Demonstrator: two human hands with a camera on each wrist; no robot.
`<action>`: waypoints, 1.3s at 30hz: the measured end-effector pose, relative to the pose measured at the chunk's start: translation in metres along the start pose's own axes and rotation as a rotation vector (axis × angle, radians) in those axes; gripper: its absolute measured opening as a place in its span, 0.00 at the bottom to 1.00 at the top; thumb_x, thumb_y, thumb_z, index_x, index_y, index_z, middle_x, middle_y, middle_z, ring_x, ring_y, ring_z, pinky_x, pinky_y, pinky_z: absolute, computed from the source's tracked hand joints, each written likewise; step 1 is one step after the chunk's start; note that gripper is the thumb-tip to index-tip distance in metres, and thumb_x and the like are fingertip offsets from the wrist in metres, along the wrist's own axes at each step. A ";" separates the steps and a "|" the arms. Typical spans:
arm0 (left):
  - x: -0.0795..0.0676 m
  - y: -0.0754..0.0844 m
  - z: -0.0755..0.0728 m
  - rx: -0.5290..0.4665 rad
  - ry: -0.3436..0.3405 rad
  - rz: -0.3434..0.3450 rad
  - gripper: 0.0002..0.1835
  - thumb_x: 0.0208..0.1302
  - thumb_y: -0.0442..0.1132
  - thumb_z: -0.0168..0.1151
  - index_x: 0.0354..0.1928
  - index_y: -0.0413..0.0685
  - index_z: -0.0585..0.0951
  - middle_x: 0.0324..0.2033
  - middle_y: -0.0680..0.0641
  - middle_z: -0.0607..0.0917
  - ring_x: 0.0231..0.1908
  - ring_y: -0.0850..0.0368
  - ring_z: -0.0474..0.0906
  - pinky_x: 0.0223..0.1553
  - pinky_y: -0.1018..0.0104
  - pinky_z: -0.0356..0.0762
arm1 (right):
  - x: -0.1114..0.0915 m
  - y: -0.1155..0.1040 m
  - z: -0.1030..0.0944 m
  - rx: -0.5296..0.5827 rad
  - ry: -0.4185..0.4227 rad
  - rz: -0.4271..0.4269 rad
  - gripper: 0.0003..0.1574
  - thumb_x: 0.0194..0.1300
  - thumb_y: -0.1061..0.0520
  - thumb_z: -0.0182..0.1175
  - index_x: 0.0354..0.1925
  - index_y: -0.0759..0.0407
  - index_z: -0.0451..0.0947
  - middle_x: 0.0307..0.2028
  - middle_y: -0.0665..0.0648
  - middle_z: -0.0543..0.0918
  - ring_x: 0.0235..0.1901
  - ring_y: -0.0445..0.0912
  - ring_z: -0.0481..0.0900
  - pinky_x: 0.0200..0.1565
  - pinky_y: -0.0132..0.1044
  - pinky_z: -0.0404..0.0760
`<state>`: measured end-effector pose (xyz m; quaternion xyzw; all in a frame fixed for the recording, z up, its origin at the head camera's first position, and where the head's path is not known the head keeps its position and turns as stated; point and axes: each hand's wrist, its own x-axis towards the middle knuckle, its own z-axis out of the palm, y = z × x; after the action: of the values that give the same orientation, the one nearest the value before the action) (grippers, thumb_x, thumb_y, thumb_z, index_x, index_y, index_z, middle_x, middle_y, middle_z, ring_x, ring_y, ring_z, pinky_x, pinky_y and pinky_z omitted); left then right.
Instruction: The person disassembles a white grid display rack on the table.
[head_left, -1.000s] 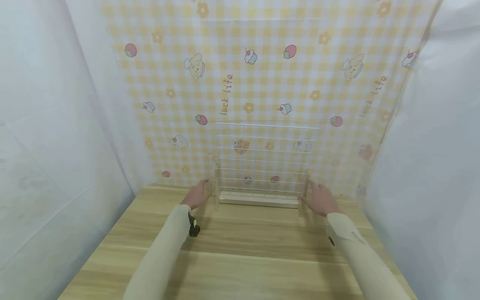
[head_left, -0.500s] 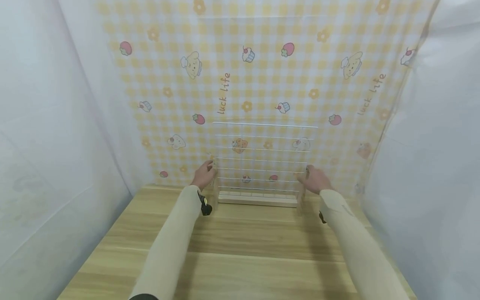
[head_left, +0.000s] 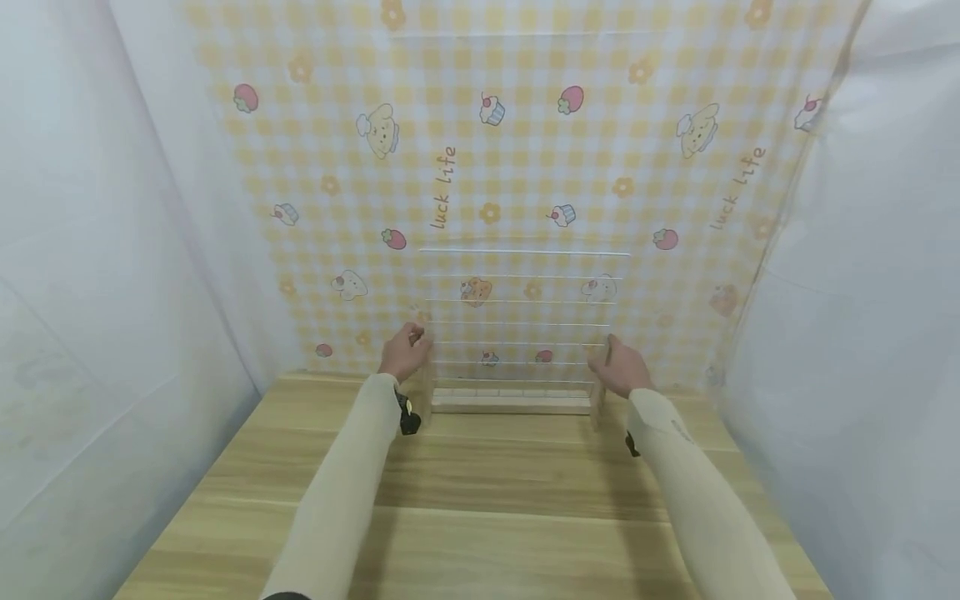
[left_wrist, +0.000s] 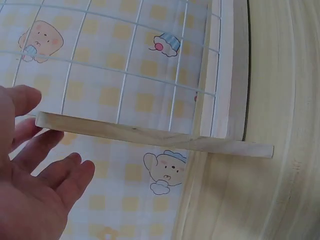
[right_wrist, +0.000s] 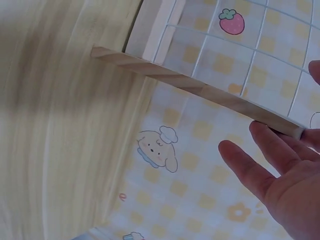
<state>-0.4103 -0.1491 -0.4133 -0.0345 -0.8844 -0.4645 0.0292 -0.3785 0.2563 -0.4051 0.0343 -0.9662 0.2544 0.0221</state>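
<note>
A white wire grid rack with a wooden base bar and two wooden side pieces stands upright at the back of the table. My left hand holds the top of its left side piece; the left wrist view has the thumb on the grid side and fingers around the end. On the other side, my right hand holds the top of the right side piece. There the thumb lies on the grid side, and fingertips touch the outer face. Part of the right hand is cut off in the right wrist view.
Behind the rack hangs a yellow checked cloth with cartoon prints, close to the grid. White sheets enclose the left side and right side. The wooden tabletop extends in front of the rack.
Both hands have risen from low beside the rack to the tops of its side pieces and taken hold. Since half a second ago, the rack has shifted slightly towards me.
</note>
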 end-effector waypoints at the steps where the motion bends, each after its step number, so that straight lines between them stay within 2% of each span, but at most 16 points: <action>1: -0.002 -0.002 -0.001 0.001 0.023 0.015 0.20 0.76 0.48 0.50 0.60 0.44 0.71 0.71 0.36 0.72 0.71 0.38 0.68 0.67 0.43 0.73 | 0.000 0.001 0.001 0.001 0.001 -0.006 0.50 0.73 0.46 0.50 0.76 0.75 0.43 0.69 0.80 0.64 0.67 0.72 0.66 0.71 0.64 0.65; 4: -0.007 -0.007 -0.004 0.009 0.073 0.074 0.14 0.76 0.48 0.53 0.50 0.44 0.74 0.64 0.37 0.80 0.66 0.38 0.75 0.63 0.44 0.78 | 0.000 0.003 0.004 -0.012 0.011 -0.032 0.48 0.73 0.49 0.53 0.76 0.74 0.44 0.61 0.79 0.74 0.60 0.71 0.75 0.65 0.63 0.73; 6: -0.012 -0.010 -0.007 0.015 0.085 0.116 0.12 0.75 0.47 0.54 0.46 0.45 0.75 0.60 0.37 0.83 0.64 0.39 0.77 0.63 0.45 0.78 | -0.001 0.003 0.005 -0.024 0.010 -0.053 0.47 0.72 0.52 0.54 0.76 0.72 0.44 0.56 0.77 0.78 0.52 0.68 0.80 0.58 0.60 0.80; 9: -0.022 -0.014 -0.012 0.006 0.087 0.151 0.10 0.75 0.45 0.56 0.43 0.45 0.75 0.57 0.37 0.84 0.61 0.39 0.80 0.62 0.44 0.79 | -0.001 0.000 0.004 -0.045 -0.004 -0.070 0.47 0.71 0.56 0.53 0.77 0.69 0.43 0.55 0.75 0.79 0.47 0.65 0.83 0.50 0.57 0.83; 13: -0.036 -0.021 -0.016 -0.021 0.078 0.154 0.10 0.75 0.44 0.55 0.44 0.44 0.78 0.57 0.38 0.84 0.59 0.39 0.80 0.60 0.43 0.79 | -0.001 -0.009 0.003 -0.054 -0.068 -0.044 0.50 0.69 0.60 0.50 0.79 0.64 0.36 0.63 0.77 0.73 0.52 0.66 0.81 0.54 0.58 0.81; 18: -0.052 -0.032 -0.014 -0.097 0.088 0.154 0.13 0.76 0.46 0.56 0.52 0.49 0.81 0.58 0.42 0.84 0.62 0.43 0.79 0.66 0.43 0.75 | 0.001 -0.021 0.001 -0.053 -0.125 -0.003 0.52 0.68 0.62 0.48 0.80 0.62 0.32 0.68 0.79 0.66 0.60 0.70 0.75 0.62 0.61 0.76; 22: -0.063 -0.038 -0.012 -0.178 0.119 0.156 0.12 0.75 0.46 0.57 0.50 0.48 0.82 0.57 0.45 0.85 0.59 0.46 0.81 0.64 0.46 0.77 | 0.003 -0.027 0.003 -0.031 -0.153 0.023 0.52 0.69 0.61 0.47 0.80 0.57 0.30 0.71 0.78 0.61 0.64 0.72 0.70 0.66 0.65 0.71; 27: -0.077 -0.045 -0.008 -0.225 0.165 0.165 0.13 0.74 0.47 0.58 0.52 0.48 0.81 0.55 0.46 0.86 0.56 0.47 0.83 0.63 0.47 0.78 | 0.004 -0.031 0.008 -0.025 -0.170 0.025 0.51 0.72 0.59 0.48 0.80 0.53 0.30 0.72 0.80 0.59 0.66 0.75 0.67 0.66 0.67 0.70; 29: -0.084 -0.048 -0.006 -0.234 0.179 0.157 0.15 0.74 0.49 0.58 0.53 0.49 0.81 0.54 0.46 0.86 0.55 0.46 0.83 0.63 0.47 0.78 | 0.004 -0.031 0.009 -0.014 -0.180 0.025 0.52 0.72 0.59 0.49 0.80 0.52 0.29 0.72 0.80 0.58 0.65 0.75 0.69 0.65 0.66 0.72; 35: -0.100 -0.052 -0.003 -0.265 0.226 0.144 0.15 0.73 0.51 0.59 0.52 0.51 0.81 0.54 0.47 0.87 0.57 0.48 0.83 0.64 0.46 0.78 | 0.007 -0.038 0.014 0.021 -0.193 0.010 0.56 0.68 0.63 0.49 0.80 0.52 0.26 0.75 0.77 0.51 0.67 0.73 0.67 0.67 0.65 0.69; 37: -0.104 -0.053 -0.003 -0.267 0.241 0.140 0.15 0.73 0.52 0.59 0.51 0.52 0.81 0.53 0.48 0.87 0.57 0.49 0.83 0.63 0.47 0.78 | 0.007 -0.041 0.017 0.019 -0.182 -0.014 0.54 0.69 0.62 0.49 0.80 0.55 0.27 0.74 0.78 0.54 0.66 0.73 0.68 0.66 0.65 0.71; 39: -0.106 -0.053 -0.003 -0.272 0.258 0.145 0.15 0.72 0.52 0.60 0.52 0.51 0.81 0.53 0.47 0.87 0.56 0.49 0.83 0.63 0.48 0.78 | 0.006 -0.045 0.021 0.022 -0.156 -0.035 0.53 0.70 0.60 0.48 0.79 0.61 0.27 0.70 0.80 0.63 0.59 0.72 0.75 0.59 0.62 0.78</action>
<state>-0.3092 -0.1854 -0.4640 -0.0418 -0.7977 -0.5768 0.1709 -0.3819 0.2065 -0.4012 0.0710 -0.9614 0.2614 -0.0492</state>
